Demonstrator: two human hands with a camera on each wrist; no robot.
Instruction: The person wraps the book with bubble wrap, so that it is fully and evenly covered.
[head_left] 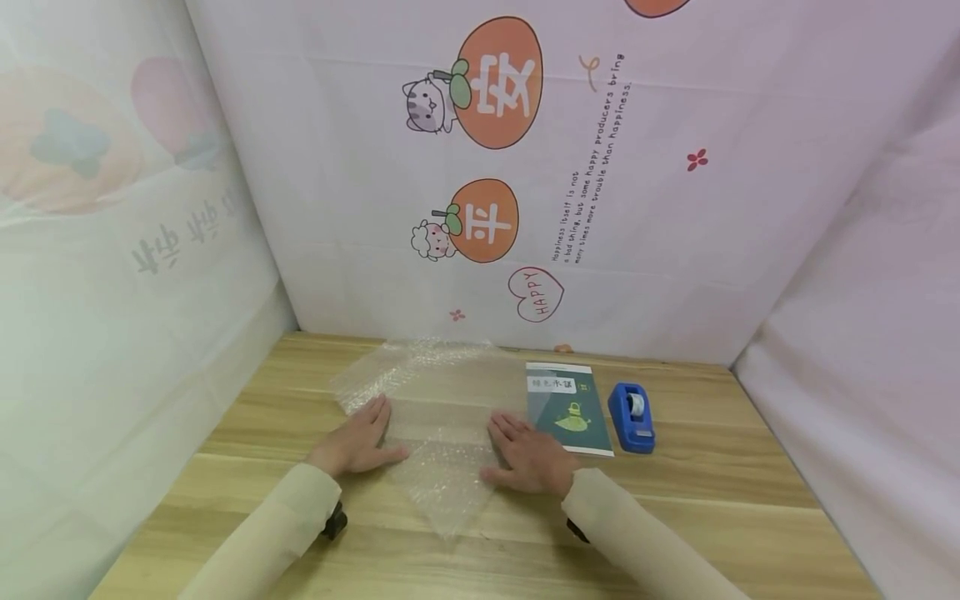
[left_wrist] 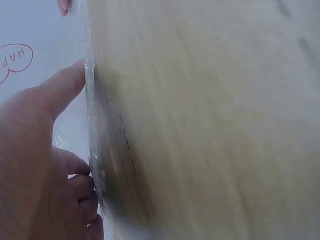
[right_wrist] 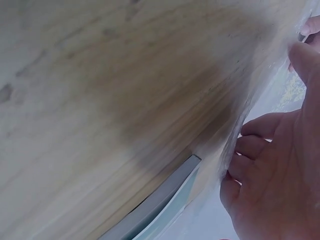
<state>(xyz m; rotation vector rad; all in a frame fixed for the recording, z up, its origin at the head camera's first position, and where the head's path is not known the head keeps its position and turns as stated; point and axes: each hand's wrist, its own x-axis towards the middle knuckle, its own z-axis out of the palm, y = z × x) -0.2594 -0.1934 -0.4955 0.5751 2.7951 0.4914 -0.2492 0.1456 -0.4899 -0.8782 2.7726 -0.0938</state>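
Flat on the desk [head_left: 247,433], the bubble wrap [head_left: 438,417] runs long from 11 to 5 o'clock; both hands, left [head_left: 358,446] and right [head_left: 528,458], press it, fingers straight.

Book [right_wrist: 160,205] cut off; table [left_wrist: 225,125] blurred.

hands [head_left: 442,450] on bubble wrap [head_left: 435,417], booklet [head_left: 567,408] right, tape dispenser [head_left: 631,417] beyond
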